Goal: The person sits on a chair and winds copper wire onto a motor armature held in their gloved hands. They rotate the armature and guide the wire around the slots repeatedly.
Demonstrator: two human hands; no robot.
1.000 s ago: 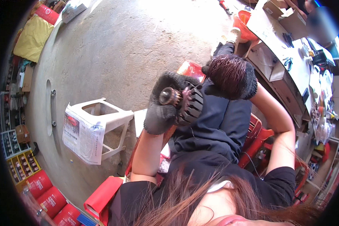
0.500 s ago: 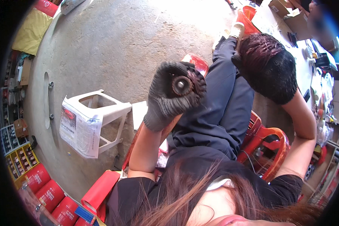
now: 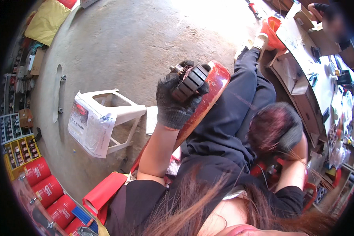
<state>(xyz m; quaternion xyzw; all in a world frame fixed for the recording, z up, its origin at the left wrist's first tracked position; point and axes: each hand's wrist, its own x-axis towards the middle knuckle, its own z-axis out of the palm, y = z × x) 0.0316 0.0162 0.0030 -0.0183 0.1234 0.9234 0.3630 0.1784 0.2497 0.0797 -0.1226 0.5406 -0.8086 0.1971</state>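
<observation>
Concrete floor (image 3: 126, 47), white stool (image 3: 125, 113), red drums (image 3: 49, 188), cluttered workbench (image 3: 303, 51), slotted rotor (image 3: 190, 85)

Honestly, the left hand (image 3: 181, 94) has loads of room from 9 round to 12 o'clock, just bare grey concrete floor (image 3: 133, 51) below. At 8 there's a white plastic stool (image 3: 133, 111) with a printed paper sheet (image 3: 91, 131) draped over its side. A scuffed red wooden chair arm (image 3: 217, 80) sits right beside that hand at 2, then dark-trousered legs (image 3: 240, 94) block 3. For the blurry right hand (image 3: 292, 135), a white-topped wooden desk (image 3: 303, 55) blocks 1 o'clock.
</observation>
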